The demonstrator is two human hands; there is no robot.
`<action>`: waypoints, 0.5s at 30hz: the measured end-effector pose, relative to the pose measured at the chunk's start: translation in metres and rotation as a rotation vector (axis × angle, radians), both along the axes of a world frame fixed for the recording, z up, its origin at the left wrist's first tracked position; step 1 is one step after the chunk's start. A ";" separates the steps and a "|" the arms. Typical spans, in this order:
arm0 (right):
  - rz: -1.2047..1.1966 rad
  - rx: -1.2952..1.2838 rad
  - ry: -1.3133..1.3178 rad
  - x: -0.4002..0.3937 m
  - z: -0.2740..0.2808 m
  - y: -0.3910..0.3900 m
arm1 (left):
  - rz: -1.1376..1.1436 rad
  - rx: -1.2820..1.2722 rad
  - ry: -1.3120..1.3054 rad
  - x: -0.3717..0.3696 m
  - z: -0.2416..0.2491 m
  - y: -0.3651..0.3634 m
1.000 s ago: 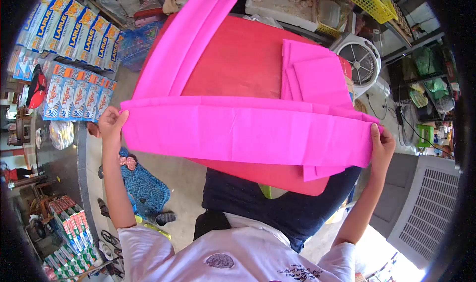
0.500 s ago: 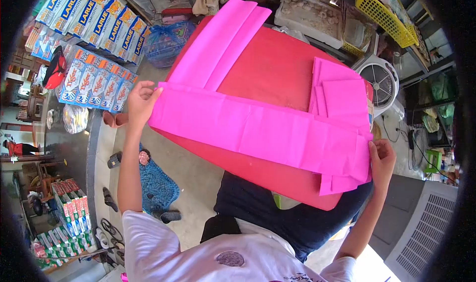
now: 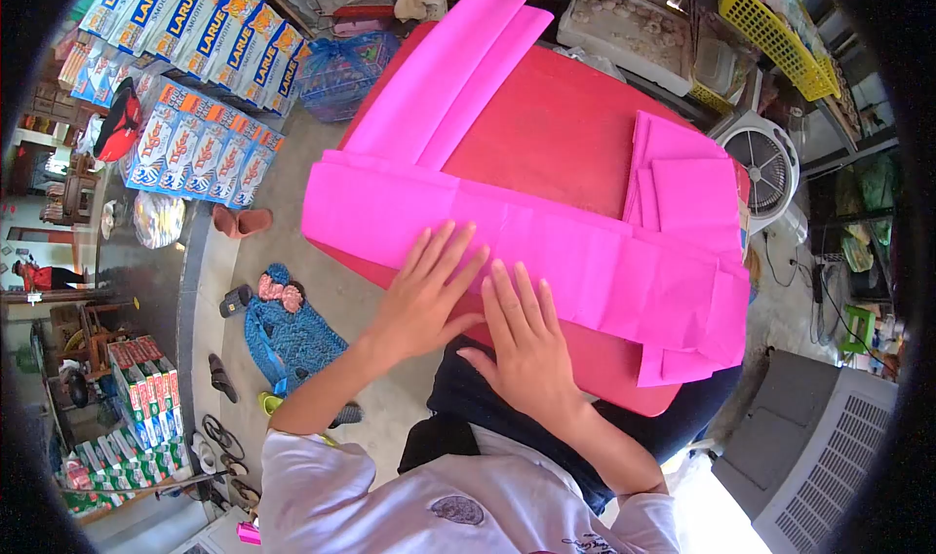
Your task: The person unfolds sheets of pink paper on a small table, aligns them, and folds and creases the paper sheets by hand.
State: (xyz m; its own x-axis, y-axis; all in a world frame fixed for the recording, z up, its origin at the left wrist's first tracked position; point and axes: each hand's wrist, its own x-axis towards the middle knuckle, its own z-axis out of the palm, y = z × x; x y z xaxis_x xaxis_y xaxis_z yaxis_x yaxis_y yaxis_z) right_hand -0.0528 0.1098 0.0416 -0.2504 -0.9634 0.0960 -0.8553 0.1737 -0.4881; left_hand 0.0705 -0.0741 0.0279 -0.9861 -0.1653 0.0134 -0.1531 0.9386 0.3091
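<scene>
A long folded pink sheet [image 3: 575,267] lies across the near part of the red tabletop [image 3: 546,135]. My left hand [image 3: 424,296] rests on its near edge, left of the middle, with fingers stretched out. Close beside it on the right, my right hand [image 3: 526,344] also lies flat, its fingertips on the pink sheet. Neither hand grips anything. More folded pink strips [image 3: 453,76] lie at the back left, partly under the long sheet's left end. A stack of folded pink pieces [image 3: 687,193] sits at the right edge, partly covered by it.
Beer cartons [image 3: 200,145] stand at the left. Behind the table are a blue plastic bag [image 3: 341,75] and a white foam box [image 3: 624,33]. A fan [image 3: 760,169] stands at the right, with a yellow basket [image 3: 775,33] above. Footwear lies on the floor.
Both hands have let go of the long sheet's two ends and moved inward to its near edge, fingers now spread flat. The view has shifted slightly.
</scene>
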 end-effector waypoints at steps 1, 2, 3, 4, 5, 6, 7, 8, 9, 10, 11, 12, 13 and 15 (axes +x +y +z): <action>-0.026 0.030 0.002 0.003 -0.007 0.002 | 0.010 -0.009 -0.013 0.000 -0.001 0.000; -0.051 0.065 -0.009 0.004 -0.013 0.006 | 0.015 -0.015 -0.022 0.002 -0.003 -0.002; -0.072 0.077 -0.009 0.003 -0.014 0.011 | 0.016 -0.019 -0.027 0.002 -0.006 -0.005; -0.093 0.092 -0.009 0.004 -0.014 0.017 | 0.024 -0.034 -0.031 0.004 -0.009 -0.008; -0.115 0.108 -0.009 0.005 -0.014 0.023 | 0.042 -0.055 -0.028 0.005 -0.010 -0.009; -0.143 0.122 -0.018 0.005 -0.012 0.029 | 0.060 -0.075 -0.027 0.007 -0.010 -0.011; -0.170 0.136 -0.017 0.005 -0.010 0.036 | 0.078 -0.096 -0.027 0.009 -0.010 -0.013; -0.196 0.150 -0.016 0.004 -0.009 0.043 | 0.101 -0.090 -0.038 0.010 -0.009 -0.015; -0.222 0.163 -0.014 0.004 -0.007 0.050 | 0.122 -0.101 -0.028 0.011 -0.009 -0.017; -0.247 0.180 -0.016 0.003 -0.005 0.058 | 0.145 -0.110 -0.016 0.012 -0.009 -0.018; -0.270 0.196 -0.017 0.001 -0.003 0.066 | 0.171 -0.119 -0.005 0.013 -0.008 -0.019; -0.290 0.210 -0.018 0.000 0.000 0.074 | 0.195 -0.108 -0.020 0.014 -0.007 -0.022; -0.324 0.219 -0.012 -0.002 0.004 0.081 | 0.214 -0.126 -0.008 0.016 -0.009 -0.025; -0.391 0.226 0.001 -0.008 0.011 0.097 | 0.254 -0.171 0.018 0.021 -0.013 -0.035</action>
